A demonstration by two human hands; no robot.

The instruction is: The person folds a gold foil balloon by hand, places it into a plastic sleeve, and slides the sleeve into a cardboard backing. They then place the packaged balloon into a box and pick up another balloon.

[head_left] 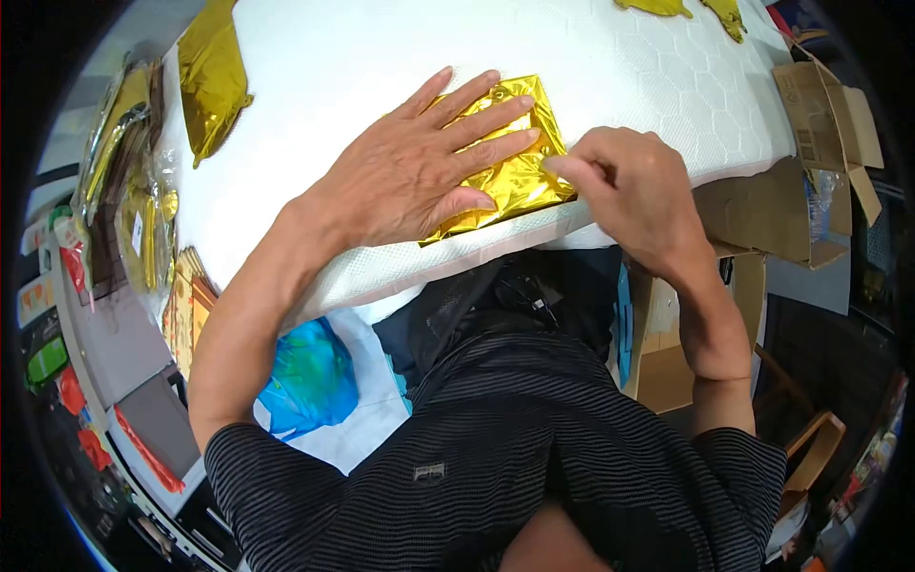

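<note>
Gold foil piece (210,76) lying at ten o'clock on white padded surface (315,57), left hand (410,167) pressing folded gold foil (519,181) near twelve o'clock, fingers spread open, right hand (634,186) pinching its three-o'clock edge, fingers curled closed.

Dark short-sleeved top (496,458), fine lighter horizontal stripes, sleeves included. Small grey rectangular badge (429,471) on the front. Plain dark panel down the middle. Both forearms uncovered. No rings or gloves visible. Dark bottoms (581,276), detail hard to read.
</note>
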